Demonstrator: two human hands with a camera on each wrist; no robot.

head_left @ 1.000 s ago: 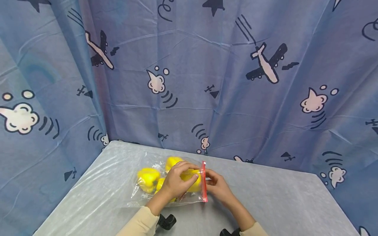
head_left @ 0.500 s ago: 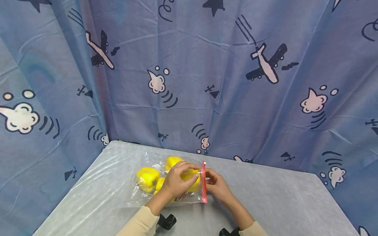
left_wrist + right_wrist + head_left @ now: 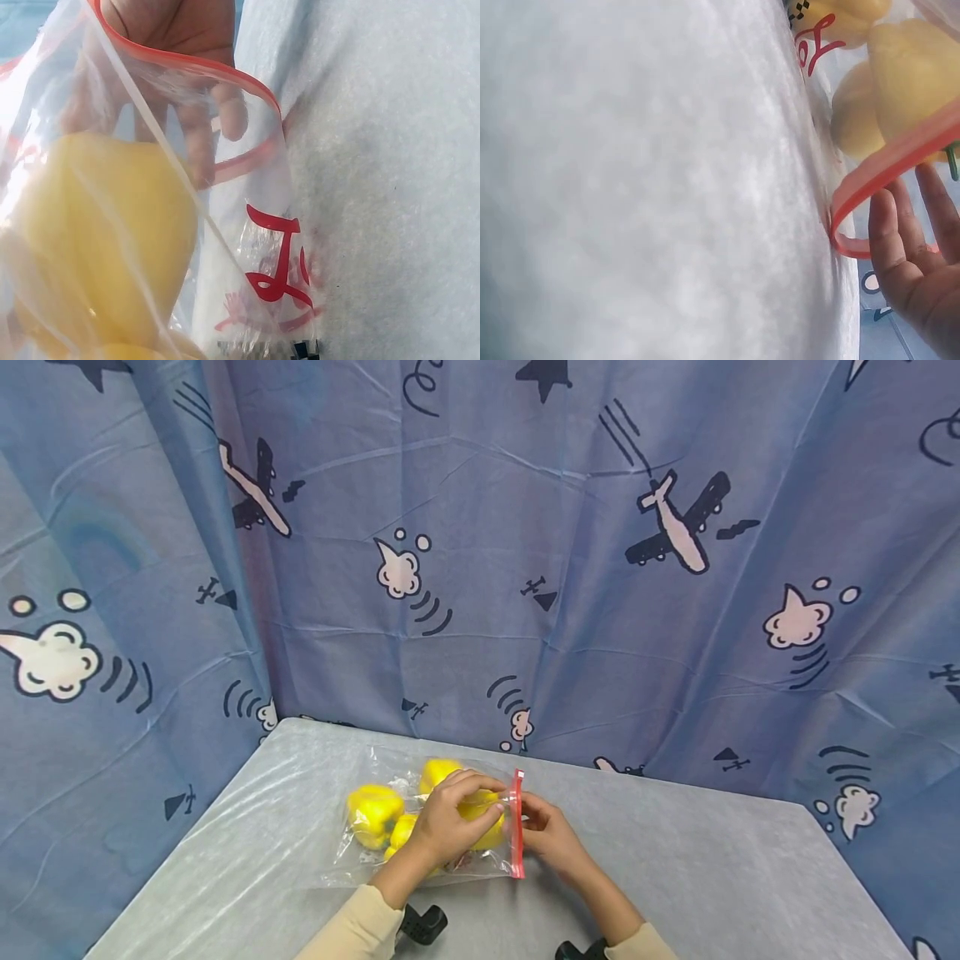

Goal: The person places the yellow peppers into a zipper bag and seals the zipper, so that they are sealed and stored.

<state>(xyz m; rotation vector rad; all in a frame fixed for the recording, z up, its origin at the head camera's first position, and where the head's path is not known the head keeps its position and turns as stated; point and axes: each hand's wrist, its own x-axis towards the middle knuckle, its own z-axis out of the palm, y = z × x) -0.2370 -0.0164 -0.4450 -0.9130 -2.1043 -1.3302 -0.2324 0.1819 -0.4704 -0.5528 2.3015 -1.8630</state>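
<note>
A clear zip bag (image 3: 341,870) with a red zip edge (image 3: 517,831) lies on its side, its mouth toward the right. Inside are several yellow bell peppers (image 3: 375,816). My left hand (image 3: 453,818) reaches over the bag, thumb and fingers curved round the pepper (image 3: 487,837) nearest the mouth, gripping through the plastic. At the mouth is my right hand (image 3: 553,837). In the right wrist view its fingers (image 3: 885,225) extend past the red rim, near the green stem (image 3: 952,161) of a pepper. Through the plastic, the left wrist view shows right-hand fingertips close to the pepper (image 3: 112,225).
The table (image 3: 697,860) has a pale grey-white cover. A blue curtain (image 3: 480,610) printed with planes and clouds hangs behind and to the left. Black devices (image 3: 425,925) sit at both wrists, beside the cream sleeves (image 3: 356,927).
The peppers inside the bag, including the one nearest the mouth, have shifted slightly left. My right hand has edged left with them; my left hand stays nearly still.
</note>
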